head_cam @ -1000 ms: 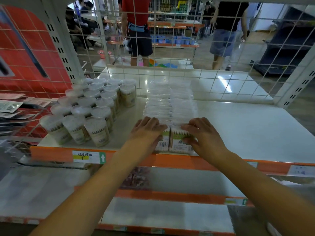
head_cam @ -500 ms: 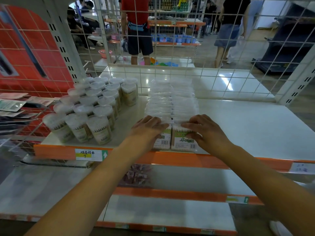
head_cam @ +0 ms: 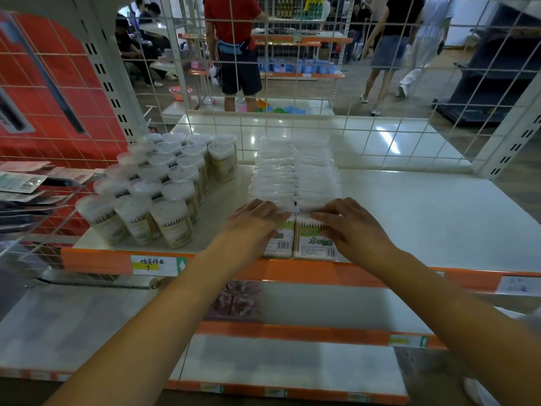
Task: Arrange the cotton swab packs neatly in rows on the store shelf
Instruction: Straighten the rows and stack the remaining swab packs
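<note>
Shelf: white store shelf (head_cam: 409, 218) with an orange front strip, filling the middle of the frame; a wire grid stands at its back.
Round tubs: cluster of clear cotton swab tubs (head_cam: 164, 183) at left centre, standing upright in close rows.
Pack rows: two side-by-side rows of flat cotton swab packs (head_cam: 295, 174), running from the front edge toward the grid, centre of the frame.
Front packs: the nearest pair (head_cam: 314, 244) stands upright at the orange strip, labels and barcodes facing the camera, the two touching each other.
Left hand: left hand (head_cam: 254, 224) lies palm down over the left front pack, fingers nearly straight and pressing on its top.
Right hand: right hand (head_cam: 351, 227) rests on the right front pack, fingers slightly bent over its top edge, pressing rather than gripping.
Price tag: yellow and white label (head_cam: 155, 265) on the strip, lower left of centre.
</note>
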### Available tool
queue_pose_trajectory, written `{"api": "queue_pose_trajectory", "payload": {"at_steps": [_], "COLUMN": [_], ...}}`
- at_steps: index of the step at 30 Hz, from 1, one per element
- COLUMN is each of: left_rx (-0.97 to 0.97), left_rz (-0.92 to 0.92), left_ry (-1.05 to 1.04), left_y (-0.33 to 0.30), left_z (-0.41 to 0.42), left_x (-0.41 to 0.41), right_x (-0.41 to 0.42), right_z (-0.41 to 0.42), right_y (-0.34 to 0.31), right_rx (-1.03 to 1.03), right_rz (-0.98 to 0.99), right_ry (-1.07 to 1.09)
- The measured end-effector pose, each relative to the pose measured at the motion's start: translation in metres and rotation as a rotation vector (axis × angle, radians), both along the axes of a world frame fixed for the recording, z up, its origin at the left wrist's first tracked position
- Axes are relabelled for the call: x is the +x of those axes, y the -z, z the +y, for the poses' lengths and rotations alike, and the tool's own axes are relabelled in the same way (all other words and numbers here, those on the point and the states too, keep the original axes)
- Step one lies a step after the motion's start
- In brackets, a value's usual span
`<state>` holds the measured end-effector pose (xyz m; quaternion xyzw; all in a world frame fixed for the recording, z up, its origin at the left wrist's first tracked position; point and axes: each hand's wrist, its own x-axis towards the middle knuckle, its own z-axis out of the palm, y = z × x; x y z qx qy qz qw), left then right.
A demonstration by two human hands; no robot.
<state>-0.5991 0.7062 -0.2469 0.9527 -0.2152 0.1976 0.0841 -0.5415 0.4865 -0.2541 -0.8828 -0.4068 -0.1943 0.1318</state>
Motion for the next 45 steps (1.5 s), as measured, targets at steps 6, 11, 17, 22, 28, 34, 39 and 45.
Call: {"api": "queue_pose_trajectory", "payload": {"at_steps": [6,11,17,22,28,34,39,45], "left_rx": [0.029,-0.007,-0.007,-0.004,-0.009,0.042,0.036,-0.011], "left_rz": [0.044,0.137,0.105,0.106,0.232,0.291,0.291,0.237], "left_ry": [-0.121,-0.103,-0.129,-0.140,-0.160,-0.171,-0.163,-0.136], "left_y": [-0.009,-0.003,0.001,-0.005,-0.016,-0.013,-0.015,-0.035], "left_z": [-0.005,-0.008,-0.008,-0.009,-0.014,-0.021,-0.019,0.012], "left_x": [-0.006,-0.003,-0.003,-0.004,0.014,0.023,0.024,0.004], "right_x": [-0.006,-0.010,-0.013,-0.011,-0.004,-0.002,-0.006,-0.019], "right_z": [0.001,0.001,0.001,0.001,0.020,0.028,0.031,0.048], "right_y": [-0.004,-0.005,-0.002,-0.006,-0.016,-0.014,-0.022,-0.047], "right_rx": [-0.050,-0.095,-0.094,-0.100,-0.114,-0.261,-0.281,-0.249], "right_rz": [-0.035,0.116,0.129,0.162,0.211,0.273,0.320,0.291], "right_ry": [0.142,0.129,0.134,0.136,0.174,0.203,0.232,0.264]}}
